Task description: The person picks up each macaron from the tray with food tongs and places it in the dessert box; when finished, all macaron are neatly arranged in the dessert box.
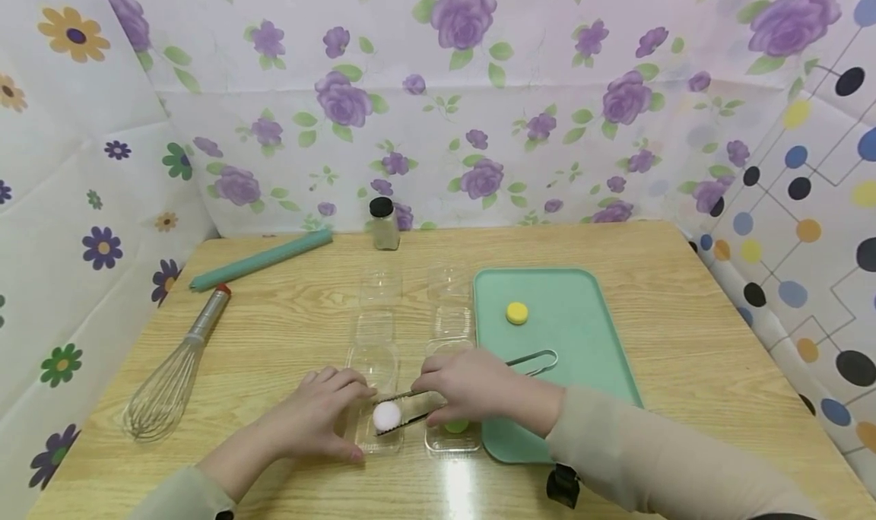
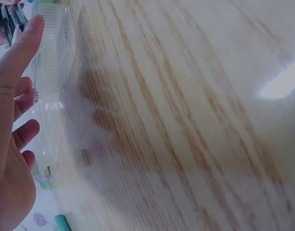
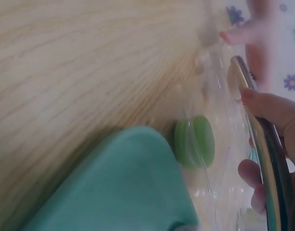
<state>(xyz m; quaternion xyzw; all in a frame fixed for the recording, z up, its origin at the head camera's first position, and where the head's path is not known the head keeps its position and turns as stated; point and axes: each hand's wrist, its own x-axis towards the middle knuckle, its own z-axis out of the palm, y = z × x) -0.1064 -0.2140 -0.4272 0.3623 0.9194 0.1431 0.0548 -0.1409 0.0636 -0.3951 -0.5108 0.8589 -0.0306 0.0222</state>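
Note:
In the head view, my right hand (image 1: 468,387) grips metal tongs (image 1: 413,421), their looped end pointing right over the tray. Between the tong tips is a round, pale pink macaron (image 1: 387,416), right over the near compartment of a clear plastic box (image 1: 379,447). My left hand (image 1: 311,415) lies along that box's left side, thumb near its front corner. The left wrist view shows the thumb (image 2: 27,43) stretched out and the other fingers loosely bent by the clear wall. A second clear box (image 1: 452,451) beside it contains a green macaron (image 3: 194,142), partly hidden by my right hand.
A green tray (image 1: 582,292) at right bears a yellow macaron (image 1: 516,312). Both boxes' lids stretch open toward the back. A whisk (image 1: 181,368) and a teal rolled-up mat (image 1: 263,258) lie at left; a black-capped jar (image 1: 385,227) stands against the floral backdrop.

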